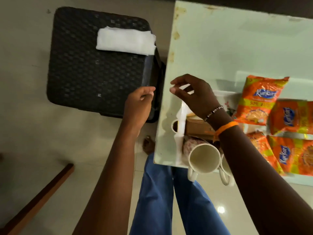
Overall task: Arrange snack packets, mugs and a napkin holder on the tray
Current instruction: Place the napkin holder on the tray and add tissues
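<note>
Both hands hovered loosely curled, holding nothing; the left hand near the stool, the right hand above the counter; mugs and snack packets lay below; napkins, likely next, wanted a flat, whole-stack lift

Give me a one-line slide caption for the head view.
Both hands, left and right, hover empty beside a dark stool holding white napkins; mugs and snack packets on table.
</note>
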